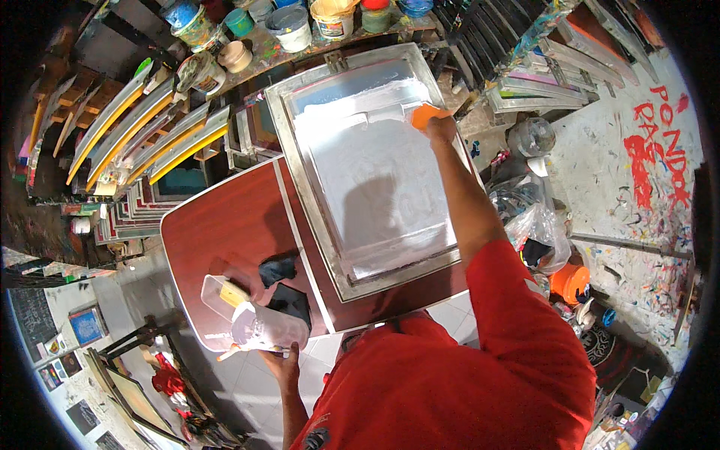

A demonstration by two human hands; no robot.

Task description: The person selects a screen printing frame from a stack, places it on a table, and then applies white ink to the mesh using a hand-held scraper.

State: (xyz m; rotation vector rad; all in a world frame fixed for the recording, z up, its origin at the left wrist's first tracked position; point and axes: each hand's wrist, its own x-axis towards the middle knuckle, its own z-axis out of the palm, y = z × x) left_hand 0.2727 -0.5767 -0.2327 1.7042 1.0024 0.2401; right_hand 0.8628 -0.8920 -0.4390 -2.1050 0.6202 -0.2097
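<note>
Right hand [441, 129] works an orange scraper [426, 115] on the screen [375, 161]; left hand [281, 361] steadies a tub [262, 324].

The right hand's fingers are closed around the scraper, which rests at the far right of the metal-framed screen, at the edge of a band of white ink [360, 112]. The screen lies flat on a reddish-brown table [225, 225]. The left hand touches the near edge of a clear plastic tub at the table's near corner; whether its fingers are clamped on it is hard to tell from here. A dark rag [279, 268] lies between tub and screen. Paint pots [289, 26] stand beyond the screen, squeegees [150, 131] on a rack to the left.
</note>
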